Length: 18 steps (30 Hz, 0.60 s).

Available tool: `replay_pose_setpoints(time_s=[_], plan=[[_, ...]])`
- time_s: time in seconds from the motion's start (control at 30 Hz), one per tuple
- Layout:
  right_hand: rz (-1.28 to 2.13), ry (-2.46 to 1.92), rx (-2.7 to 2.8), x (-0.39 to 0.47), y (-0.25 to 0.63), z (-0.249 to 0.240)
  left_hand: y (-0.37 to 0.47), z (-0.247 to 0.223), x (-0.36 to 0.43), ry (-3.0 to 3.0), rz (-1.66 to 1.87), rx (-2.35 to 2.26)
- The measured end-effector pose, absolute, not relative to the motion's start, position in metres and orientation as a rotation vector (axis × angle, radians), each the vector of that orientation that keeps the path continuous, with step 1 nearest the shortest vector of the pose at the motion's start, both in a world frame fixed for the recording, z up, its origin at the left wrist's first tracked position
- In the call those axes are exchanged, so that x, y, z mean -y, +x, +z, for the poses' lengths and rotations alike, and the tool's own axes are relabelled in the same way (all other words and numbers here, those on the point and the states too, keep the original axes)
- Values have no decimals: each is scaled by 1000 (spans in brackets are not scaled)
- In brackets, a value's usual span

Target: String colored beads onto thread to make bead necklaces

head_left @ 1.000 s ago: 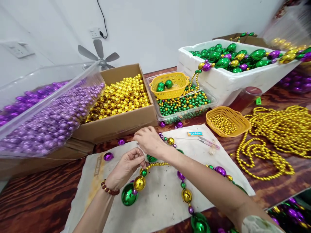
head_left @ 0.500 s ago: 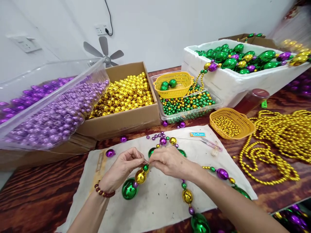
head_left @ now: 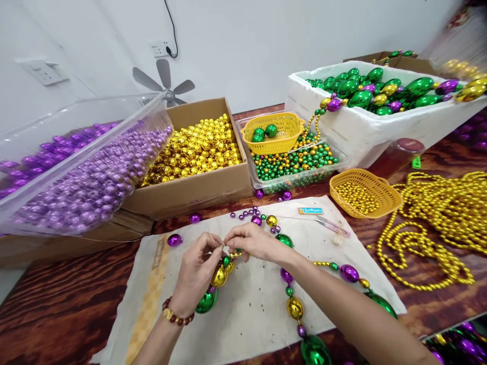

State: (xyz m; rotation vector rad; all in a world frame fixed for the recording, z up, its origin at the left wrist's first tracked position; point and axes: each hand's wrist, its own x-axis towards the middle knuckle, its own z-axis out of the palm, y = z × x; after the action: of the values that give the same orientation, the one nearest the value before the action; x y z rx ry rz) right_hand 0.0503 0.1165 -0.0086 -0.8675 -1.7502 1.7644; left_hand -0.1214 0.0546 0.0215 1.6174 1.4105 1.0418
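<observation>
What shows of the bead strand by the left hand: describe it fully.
The bead strand slants down from the fingers of the left hand, partly hidden: a small green bead, gold balls, a small purple bead and, lowest, a large green ball. All look glossy, like coated plastic. A pale thread shows at those fingers. Below is pale cloth; whether the right hand touches the strand is unclear.

This looks like a bead-stringing workshop: along the worktop's [head_left: 57, 304] far edge come a clear bin [head_left: 114, 134] of purple beads [head_left: 87, 197] at the left, a cardboard box [head_left: 198, 188] of gold beads [head_left: 201, 147] and a foam box [head_left: 359, 142] of green beads [head_left: 348, 88]. Gold strands [head_left: 452, 210] pile near the right edge; a garland [head_left: 294, 307] runs toward the front edge.
</observation>
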Motion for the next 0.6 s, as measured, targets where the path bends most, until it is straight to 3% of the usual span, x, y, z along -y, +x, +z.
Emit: replay_pose_setpoints(time_s=[0.23, 0.4, 0.6], plan=[[1608, -994, 1764, -118, 46, 0, -114, 8, -53, 1720, 1249, -1407], [1354, -1082, 1650, -113, 76, 2, -117, 17, -54, 1418, 1270, -1402], [1550, -782, 1434, -91, 105, 1, -125, 23, -58, 877, 1192, -1218]])
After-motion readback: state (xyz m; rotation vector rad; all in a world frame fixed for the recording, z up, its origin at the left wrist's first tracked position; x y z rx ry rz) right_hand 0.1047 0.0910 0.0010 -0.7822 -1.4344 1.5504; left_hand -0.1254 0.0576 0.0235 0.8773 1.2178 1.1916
